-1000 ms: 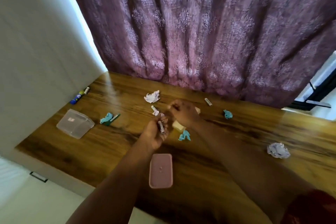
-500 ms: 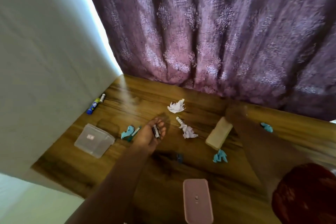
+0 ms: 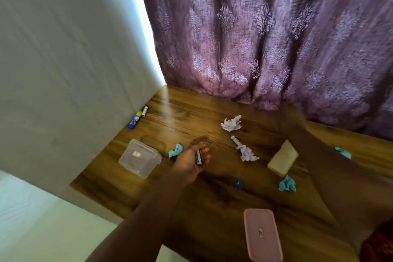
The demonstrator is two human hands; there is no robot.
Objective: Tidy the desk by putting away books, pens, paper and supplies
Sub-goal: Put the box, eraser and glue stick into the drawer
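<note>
My left hand hovers over the wooden desk and grips a small dark battery. It is just right of a clear plastic box and a teal paper scrap. My right hand is stretched to the desk's far edge under the curtain; it is blurred, so its fingers cannot be read. Crumpled white paper, a second wad with a white battery beside it, and a beige block lie between the hands.
A pink lid lies near the front edge. A blue glue stick and a small white cylinder rest against the left wall. More teal scraps and a small blue item are scattered about. A purple curtain hangs behind.
My right hand left the desk's middle and reached to the far edge by the curtain. My left hand carried the battery leftward, nearer the clear box. The view swung left.
</note>
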